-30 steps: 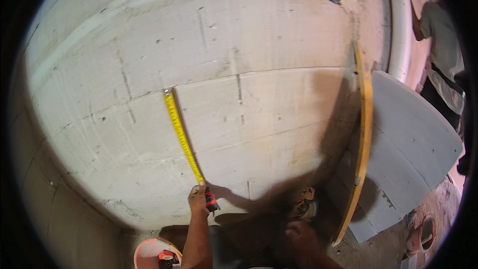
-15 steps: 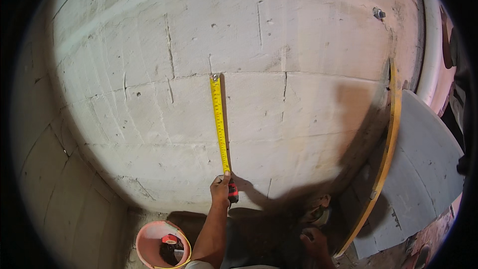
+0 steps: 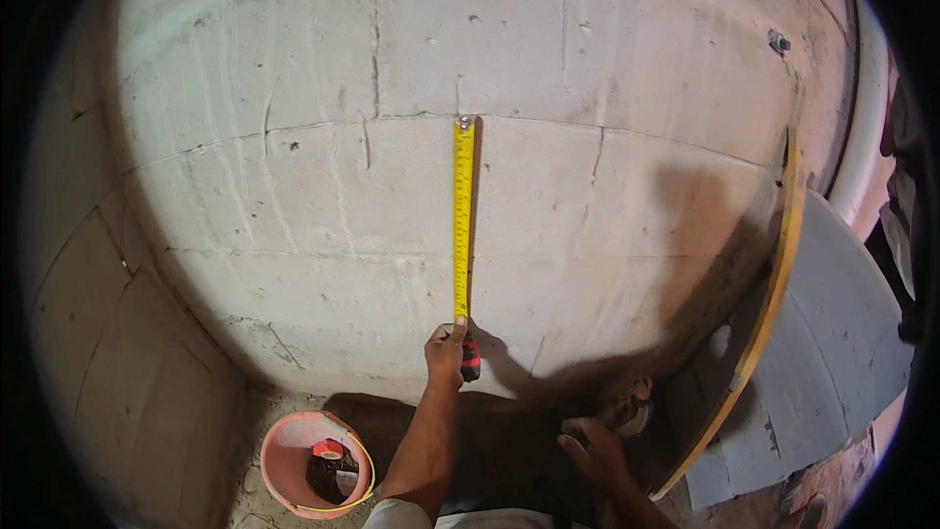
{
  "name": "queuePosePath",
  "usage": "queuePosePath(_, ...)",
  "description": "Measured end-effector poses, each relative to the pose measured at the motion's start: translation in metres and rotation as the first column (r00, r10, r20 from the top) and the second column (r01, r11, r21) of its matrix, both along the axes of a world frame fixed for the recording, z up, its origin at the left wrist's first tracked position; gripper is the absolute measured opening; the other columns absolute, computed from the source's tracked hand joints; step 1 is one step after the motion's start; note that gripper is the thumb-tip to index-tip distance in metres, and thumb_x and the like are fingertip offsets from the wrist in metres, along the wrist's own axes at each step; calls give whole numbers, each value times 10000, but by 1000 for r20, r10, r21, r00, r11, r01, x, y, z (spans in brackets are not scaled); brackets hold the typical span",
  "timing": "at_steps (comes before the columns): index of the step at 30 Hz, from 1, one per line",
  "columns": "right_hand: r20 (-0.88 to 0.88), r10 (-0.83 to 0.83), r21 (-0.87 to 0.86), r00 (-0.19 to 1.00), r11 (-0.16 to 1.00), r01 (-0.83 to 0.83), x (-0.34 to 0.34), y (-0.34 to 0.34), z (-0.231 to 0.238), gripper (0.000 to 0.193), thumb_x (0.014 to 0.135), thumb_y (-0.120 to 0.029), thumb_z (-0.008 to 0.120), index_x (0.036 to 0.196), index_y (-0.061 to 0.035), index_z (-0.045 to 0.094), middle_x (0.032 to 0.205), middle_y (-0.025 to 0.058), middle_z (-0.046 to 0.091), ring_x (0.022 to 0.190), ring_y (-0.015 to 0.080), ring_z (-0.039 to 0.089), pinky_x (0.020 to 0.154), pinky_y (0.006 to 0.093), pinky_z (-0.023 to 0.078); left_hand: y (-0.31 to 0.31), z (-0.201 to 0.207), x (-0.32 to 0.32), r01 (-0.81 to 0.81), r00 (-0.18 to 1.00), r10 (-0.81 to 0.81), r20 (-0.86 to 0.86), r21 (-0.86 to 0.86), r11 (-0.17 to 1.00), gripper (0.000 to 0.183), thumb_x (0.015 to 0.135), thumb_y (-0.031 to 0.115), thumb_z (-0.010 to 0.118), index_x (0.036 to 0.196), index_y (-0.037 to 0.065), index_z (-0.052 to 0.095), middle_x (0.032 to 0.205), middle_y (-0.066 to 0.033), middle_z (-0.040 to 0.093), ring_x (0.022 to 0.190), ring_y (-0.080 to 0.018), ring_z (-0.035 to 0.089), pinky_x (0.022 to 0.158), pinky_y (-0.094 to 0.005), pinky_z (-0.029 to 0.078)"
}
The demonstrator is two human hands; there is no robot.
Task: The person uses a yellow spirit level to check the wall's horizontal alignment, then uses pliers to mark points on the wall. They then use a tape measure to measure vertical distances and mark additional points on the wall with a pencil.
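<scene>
My left hand (image 3: 446, 351) grips a red-and-black tape measure case (image 3: 471, 360) against a grey block wall (image 3: 294, 186). Its yellow blade (image 3: 462, 216) runs straight up the wall, and the hook end sits at a horizontal joint between blocks. My right hand (image 3: 592, 449) hangs low in the shadow near the floor, fingers spread, next to a small dark object that is hard to make out.
A pink bucket (image 3: 284, 475) holding small items stands on the floor at the lower left. A long yellow level (image 3: 764, 323) leans against the wall at the right, beside a grey panel (image 3: 832, 333). Another person stands at the far right edge.
The view has swung so the tape now stands vertical in the middle of the frame. My left hand keeps holding the tape case at the wall.
</scene>
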State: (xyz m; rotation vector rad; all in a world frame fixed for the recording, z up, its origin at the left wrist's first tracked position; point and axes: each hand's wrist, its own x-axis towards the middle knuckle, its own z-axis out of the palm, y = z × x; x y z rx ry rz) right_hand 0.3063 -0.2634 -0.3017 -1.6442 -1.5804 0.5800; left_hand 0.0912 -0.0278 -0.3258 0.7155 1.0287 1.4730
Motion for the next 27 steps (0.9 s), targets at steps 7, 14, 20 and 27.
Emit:
queuePosePath(7,16,57,176,998,983,-58,7,22,18,286,890,-193,659,1103,-3,650,1040,173,682,977,297,670,899,379,510,5,-1,5,56,998,-53,38,-87,995,221,908,249,727,818,68,636,641,-19,562,496,-124,527,457,-307,464)
queuePosePath(14,93,-23,-143,995,989,36,22,4,-18,287,886,-209,657,1081,1,642,1002,131,685,972,234,660,902,360,496,0,5,9,-39,999,39,-4,-89,995,334,894,310,758,723,62,612,580,3,518,448,-101,498,406,-290,425)
queuePosePath(20,84,-2,-186,997,982,17,20,-1,-30,289,885,-217,663,1072,3,648,964,103,690,918,186,640,859,345,498,0,6,4,-15,999,10,-48,-95,995,328,910,278,744,710,59,603,575,6,525,424,-101,463,410,-297,403)
queuePosePath(27,91,-14,-163,996,986,29,-14,13,-2,239,871,-135,674,1078,-17,647,994,127,699,910,216,660,841,346,507,2,1,7,-49,986,36,-163,-79,996,309,915,280,732,742,44,631,575,-9,562,455,-114,502,440,-306,406)
